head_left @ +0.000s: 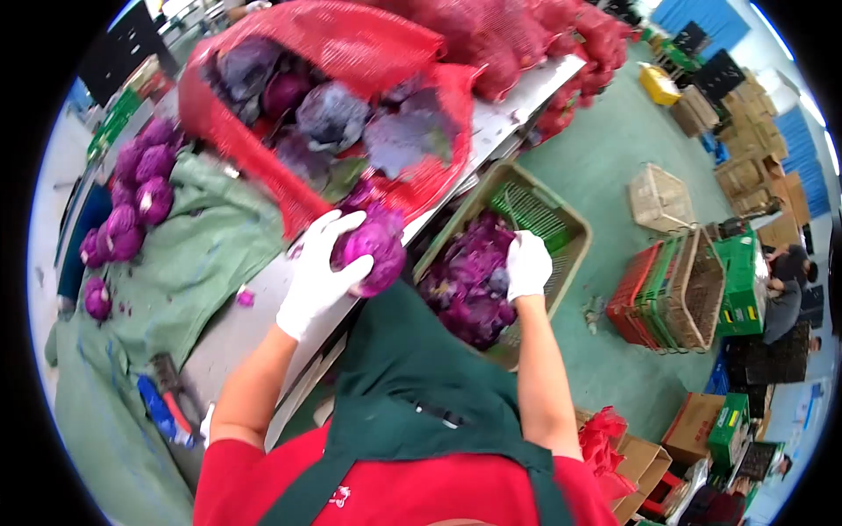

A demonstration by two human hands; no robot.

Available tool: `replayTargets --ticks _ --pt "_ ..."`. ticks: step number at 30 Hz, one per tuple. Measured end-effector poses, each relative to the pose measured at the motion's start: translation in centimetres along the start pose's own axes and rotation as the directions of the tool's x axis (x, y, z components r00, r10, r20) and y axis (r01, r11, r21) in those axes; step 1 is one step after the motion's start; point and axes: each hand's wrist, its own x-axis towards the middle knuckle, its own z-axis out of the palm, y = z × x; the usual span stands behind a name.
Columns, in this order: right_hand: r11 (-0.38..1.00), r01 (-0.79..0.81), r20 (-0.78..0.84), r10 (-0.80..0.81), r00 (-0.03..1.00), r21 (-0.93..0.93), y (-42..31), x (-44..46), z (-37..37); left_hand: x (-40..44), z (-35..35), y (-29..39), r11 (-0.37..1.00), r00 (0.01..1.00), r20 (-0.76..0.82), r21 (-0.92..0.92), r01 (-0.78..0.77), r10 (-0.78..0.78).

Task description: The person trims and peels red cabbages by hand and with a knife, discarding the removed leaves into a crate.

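My left hand (311, 279), in a white glove, grips a peeled-looking purple cabbage (375, 250) at the edge of the table. My right hand (529, 266), also gloved in white, is over the right side of a plastic crate (574, 230) with purple cabbage leaves (474, 285) heaped in it. Its back faces me, and its fingertips are mostly hidden, so I cannot make out whether it holds a leaf. Beyond my left hand lies an opened red mesh sack (320, 31) with dark-leaved cabbages (331, 117) inside.
Several bright purple cabbages (156, 200) are piled on a green cloth (206, 223) at the left. Pliers (175, 394) and a blue-handled tool (156, 405) lie nearby. More full red sacks (500, 44) are behind. Stacked crates (667, 289) and a pale basket (660, 197) stand on the floor.
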Motion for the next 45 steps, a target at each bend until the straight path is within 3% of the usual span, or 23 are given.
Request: replayTargets --ticks 1,3,5,6,8,10,12,13,17,20,22,25,27,30,32,36,38,39,40,41,42,44,45 --pt "0.999 -0.005 -0.001 0.005 1.000 -0.045 -4.1 -1.3 -5.2 0.4 1.6 0.3 0.998 0.994 -0.090 0.034 -0.053 0.056" --pt "0.899 0.435 0.019 -0.436 0.900 0.045 -7.4 -1.8 -6.7 1.0 3.9 1.3 0.987 0.971 -0.198 0.119 -0.111 0.134" --pt "0.624 0.576 -0.066 -0.646 0.761 0.527 -11.4 -2.9 -4.7 1.3 5.1 1.1 0.987 0.965 -0.208 0.031 -0.155 0.158" --pt "0.613 0.273 0.149 -0.547 0.823 0.741 -14.1 -4.3 -7.4 1.4 5.4 0.1 0.980 0.956 -0.228 -0.023 -0.197 0.186" --pt "0.653 0.355 0.244 -0.645 0.725 0.669 -17.3 -3.9 -3.8 1.6 4.8 -2.7 0.944 0.925 -0.218 0.185 -0.274 0.312" --pt "0.744 0.251 0.322 -0.532 0.783 0.619 -17.9 -2.7 -1.9 2.4 4.6 -4.2 0.966 0.944 -0.208 0.065 -0.249 0.257" --pt "0.749 0.253 0.304 -0.518 0.800 0.612 -18.1 -2.3 -2.4 2.4 4.5 -5.5 0.960 0.946 -0.182 -0.024 -0.278 0.269" --pt "0.714 0.298 0.181 -0.511 0.841 0.634 -18.1 -2.1 -0.8 2.0 3.0 -0.7 0.920 0.924 -0.094 0.174 -0.350 0.369" --pt "0.739 0.415 0.024 -0.502 0.865 0.531 -17.8 -1.2 2.6 2.3 3.3 -0.7 0.925 0.933 -0.035 0.149 -0.349 0.357" --pt "0.672 0.268 0.200 -0.533 0.822 0.690 -16.2 -1.8 -0.6 2.0 3.2 -1.1 0.901 0.901 -0.064 0.092 -0.423 0.429" --pt "0.588 0.207 0.256 -0.606 0.753 0.782 -14.8 -1.7 -1.3 2.1 2.9 -1.3 0.826 0.839 -0.104 0.277 -0.491 0.534" --pt "0.562 0.103 0.323 -0.605 0.728 0.820 -14.4 -2.0 -0.3 1.5 2.8 -2.1 0.860 0.877 -0.103 0.278 -0.427 0.469" --pt "0.628 0.292 0.244 -0.624 0.742 0.721 -14.8 -2.2 -0.1 1.6 2.6 -2.0 0.888 0.919 -0.016 0.264 -0.377 0.395" --pt "0.640 0.335 0.230 -0.634 0.738 0.691 -15.7 -1.9 -0.1 1.7 2.3 0.1 0.876 0.910 0.086 0.246 -0.415 0.407" --pt "0.643 0.274 0.236 -0.591 0.772 0.715 -15.6 -1.9 -0.4 1.2 2.3 1.5 0.903 0.931 0.087 0.229 -0.365 0.354" --pt "0.644 0.500 -0.009 -0.609 0.793 0.579 -16.3 -2.2 1.1 1.3 2.5 2.3 0.903 0.930 0.036 0.226 -0.365 0.367" --pt "0.736 0.495 -0.008 -0.554 0.832 0.462 -16.4 -1.9 0.5 1.9 3.5 -2.2 0.930 0.943 0.032 0.155 -0.333 0.332" --pt "0.735 0.571 -0.007 -0.611 0.792 0.366 -15.9 -1.1 1.4 1.6 2.8 -1.8 0.930 0.944 0.056 0.165 -0.329 0.325" --pt "0.647 0.584 0.048 -0.689 0.723 0.489 -14.0 0.1 2.6 1.2 2.3 -0.8 0.947 0.953 0.054 0.105 -0.303 0.299" --pt "0.779 0.570 -0.022 -0.585 0.810 0.263 -12.8 -0.3 -0.5 1.0 1.7 -0.7 0.955 0.958 0.053 0.081 -0.285 0.281" --pt "0.891 0.452 0.097 -0.454 0.886 0.039 -11.8 0.5 -1.8 0.9 1.0 -0.6 0.975 0.975 0.035 0.018 -0.221 0.220" --pt "0.970 0.241 0.071 -0.244 0.967 0.037 -8.5 1.4 -3.0 0.9 0.1 -2.0 0.970 0.970 0.044 0.044 -0.240 0.238" --pt "0.968 0.250 -0.041 -0.249 0.968 0.019 -7.4 0.7 -2.6 0.5 -0.5 -3.2 0.982 0.981 0.030 0.012 -0.190 0.189"
